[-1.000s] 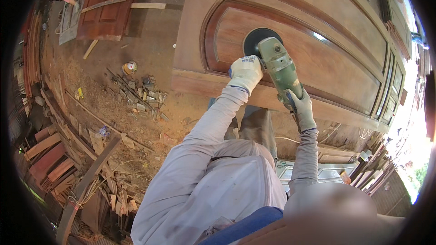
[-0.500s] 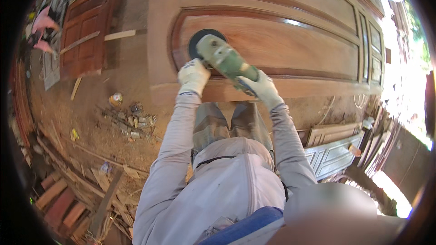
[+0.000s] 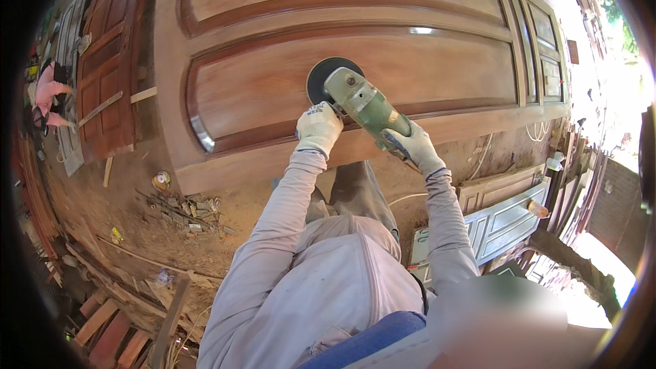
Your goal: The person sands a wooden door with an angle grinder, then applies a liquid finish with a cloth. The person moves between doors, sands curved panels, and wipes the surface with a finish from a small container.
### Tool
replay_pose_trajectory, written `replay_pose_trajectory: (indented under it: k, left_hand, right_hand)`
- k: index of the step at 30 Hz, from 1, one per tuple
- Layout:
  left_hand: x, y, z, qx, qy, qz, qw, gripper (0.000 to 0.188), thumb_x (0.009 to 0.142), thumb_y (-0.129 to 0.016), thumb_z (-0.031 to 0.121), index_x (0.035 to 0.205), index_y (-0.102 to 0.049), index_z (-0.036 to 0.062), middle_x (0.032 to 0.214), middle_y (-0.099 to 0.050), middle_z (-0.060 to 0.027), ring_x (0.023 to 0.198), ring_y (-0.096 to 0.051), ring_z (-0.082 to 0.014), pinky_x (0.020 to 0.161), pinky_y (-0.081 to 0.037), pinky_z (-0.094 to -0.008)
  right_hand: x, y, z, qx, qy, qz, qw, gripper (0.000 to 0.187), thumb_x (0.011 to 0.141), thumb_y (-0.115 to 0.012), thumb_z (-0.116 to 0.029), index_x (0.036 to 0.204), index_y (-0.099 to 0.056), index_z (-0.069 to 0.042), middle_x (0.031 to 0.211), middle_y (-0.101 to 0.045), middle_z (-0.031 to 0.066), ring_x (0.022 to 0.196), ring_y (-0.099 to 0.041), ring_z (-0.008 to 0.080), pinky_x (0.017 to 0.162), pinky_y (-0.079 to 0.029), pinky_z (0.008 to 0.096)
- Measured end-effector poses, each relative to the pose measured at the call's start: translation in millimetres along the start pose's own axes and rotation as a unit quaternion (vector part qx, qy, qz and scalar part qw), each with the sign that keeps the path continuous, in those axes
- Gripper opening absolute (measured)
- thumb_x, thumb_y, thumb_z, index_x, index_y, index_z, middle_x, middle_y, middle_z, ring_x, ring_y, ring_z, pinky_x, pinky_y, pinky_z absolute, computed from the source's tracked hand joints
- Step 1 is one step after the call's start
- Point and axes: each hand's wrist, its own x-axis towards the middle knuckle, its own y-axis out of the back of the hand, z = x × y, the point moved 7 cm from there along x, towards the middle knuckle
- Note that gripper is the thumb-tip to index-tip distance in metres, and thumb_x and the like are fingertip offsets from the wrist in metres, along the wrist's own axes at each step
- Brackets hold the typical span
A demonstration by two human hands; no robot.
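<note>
A green and grey angle grinder [image 3: 372, 106] with a round dark sanding disc [image 3: 326, 76] is held in both my gloved hands. My left hand [image 3: 320, 127], in a white glove, is closed at the head end beside the disc, on what looks like the side handle. Around the rear of the body wraps my right hand [image 3: 415, 147], gloved too. The disc lies over the lower long panel of a brown wooden door [image 3: 437, 68], which is laid flat before me. Whether the whole disc face touches the wood cannot be seen.
Another reddish panelled door [image 3: 109, 85] lies at the left, near a person in pink [image 3: 49, 92]. Wood scraps [image 3: 188, 212] and a small can [image 3: 161, 181] are on the dirt floor. At lower right lean a grey-blue panelled door [image 3: 506, 222] and stacked boards.
The grinder and both hands have moved right along the lower panel, away from its rounded left end. My view has shifted right as well. Both hands keep their hold.
</note>
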Motion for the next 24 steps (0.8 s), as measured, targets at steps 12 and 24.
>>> replay_pose_trajectory:
  k: [12,24]
  left_hand:
    - [34.9,-65.6,204.7,-0.014,-0.076,-0.003,0.997,0.024,0.087,-0.062,0.026,0.088,-0.076,0.0077,0.093,-0.074,-0.0185,0.091,-0.072,-0.0350,0.080,-0.058,-0.0461]
    - [61.9,-80.4,286.3,0.025,-0.173,-0.001,0.985,0.022,0.084,-0.063,0.019,0.096,-0.078,0.0112,0.101,-0.075,-0.0136,0.096,-0.073,-0.0313,0.081,-0.058,-0.0445]
  right_hand:
    - [37.1,168.6,96.9,0.067,-0.074,0.052,0.994,0.062,0.078,-0.083,-0.042,0.123,-0.066,-0.002,0.091,-0.072,0.0086,0.073,-0.066,0.0115,0.059,-0.054,0.0281]
    - [47.3,201.3,154.6,0.171,-0.139,0.085,0.972,0.056,0.082,-0.079,-0.046,0.118,-0.067,-0.005,0.084,-0.071,0.0075,0.057,-0.064,0.0134,0.042,-0.049,0.0293]
